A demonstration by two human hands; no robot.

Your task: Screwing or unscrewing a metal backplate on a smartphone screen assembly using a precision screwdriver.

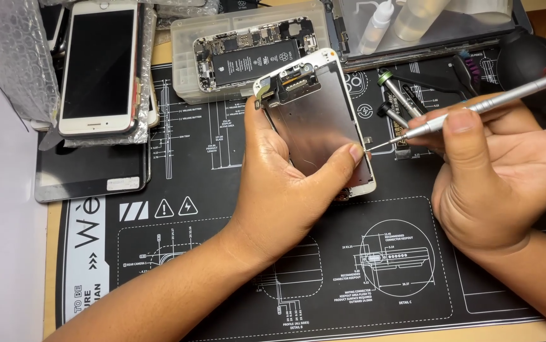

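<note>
Two bare hands work over a black work mat (178, 272) printed with white diagrams, on a tan table (51, 266).

Far left: crinkled bubble wrap (7, 57), cut off by the frame edge. Beside it a white-faced phone (99, 66) lies in a clear sleeve, stacked on a dark slab (89, 171) with a glossy face; what lies beneath is hidden.

Centre top: translucent plastic parts box (187, 69), an opened phone body (257, 54) resting on it, battery and boards exposed.

Left hand (279, 190): grip closed around a detached screen panel (323, 120), back side up, dull metal plate with white rim, thumb on the right edge, fingers wrapped behind and out of sight. Panel held tilted above the mat, its lower end hidden by the palm.

Right hand (494, 171): grip closed on a slim silver screwdriver (475, 107) with a red cap, thumb and fingers pinching the knurled shaft. Fine tip meets the panel's right edge, just beside the left thumb; exact contact point too small to make out.

Behind: more driver bits (396, 95), a black rubber blower (526, 57) partly covered by the right hand, and pale dropper bottles (377, 25) on a tray, cut off at top.
</note>
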